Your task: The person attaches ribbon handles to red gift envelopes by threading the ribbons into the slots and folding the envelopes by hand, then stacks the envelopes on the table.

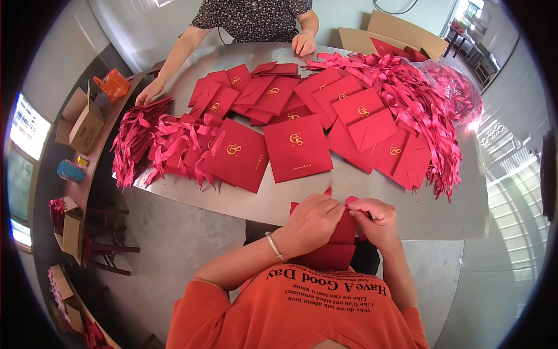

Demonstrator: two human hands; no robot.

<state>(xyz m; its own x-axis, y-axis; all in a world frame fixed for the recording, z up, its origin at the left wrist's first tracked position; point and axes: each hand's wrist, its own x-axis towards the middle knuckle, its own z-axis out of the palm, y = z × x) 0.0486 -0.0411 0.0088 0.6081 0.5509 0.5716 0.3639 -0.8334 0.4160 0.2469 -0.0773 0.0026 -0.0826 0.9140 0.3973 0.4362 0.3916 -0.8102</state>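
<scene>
A red card piece (pixel 325 256) lies close to my body at the table's near edge, partly hidden by my hands. My left hand (pixel 315 223), with a bracelet at the wrist, is closed over its upper part, fingers pinched near a small red tip. Opposite it, my right hand (pixel 375 220) pinches a bit of red ribbon or card between thumb and forefinger; which of these I cannot tell. Just beyond my hands lies a red envelope with a gold emblem (pixel 297 149). Another red envelope (pixel 235 155) sits to its left.
Ribbon heaps lie on the metal table (pixel 232 200) at left (pixel 131 145) and right (pixel 407 87). Across it, a person (pixel 250 20) reaches toward the left pile. An open carton (pixel 401 29) stands behind; stools (pixel 110 247) and boxes (pixel 87 128) are at left.
</scene>
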